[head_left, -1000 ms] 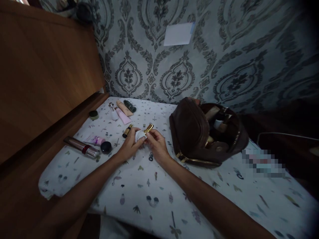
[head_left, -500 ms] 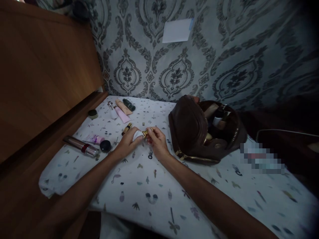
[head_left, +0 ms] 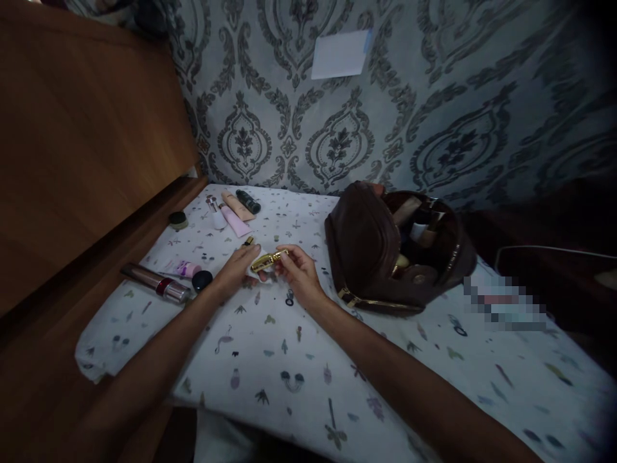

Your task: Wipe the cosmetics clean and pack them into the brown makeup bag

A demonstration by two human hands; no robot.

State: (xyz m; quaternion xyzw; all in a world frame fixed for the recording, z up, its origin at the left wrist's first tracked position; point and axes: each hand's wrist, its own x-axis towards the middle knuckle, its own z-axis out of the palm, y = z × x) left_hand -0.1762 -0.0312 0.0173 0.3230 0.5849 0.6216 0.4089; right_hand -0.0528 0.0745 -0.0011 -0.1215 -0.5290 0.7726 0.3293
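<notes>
Gold lipstick tube (head_left: pixel 268 260) pinched by right hand (head_left: pixel 299 275); left hand (head_left: pixel 237 270) clamps white wipe (head_left: pixel 254 266); tube light, rigid, likely slick; grip mid-barrel.

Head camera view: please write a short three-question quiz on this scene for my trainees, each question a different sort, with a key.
1. True or false: the brown pouch is zipped shut.
2. The gold tube is held by: A) left hand only B) right hand only C) both hands.
3. Fill in: the black round jar lies on the person's ____ side.

Key: 1 false; 2 C; 3 left.
</notes>
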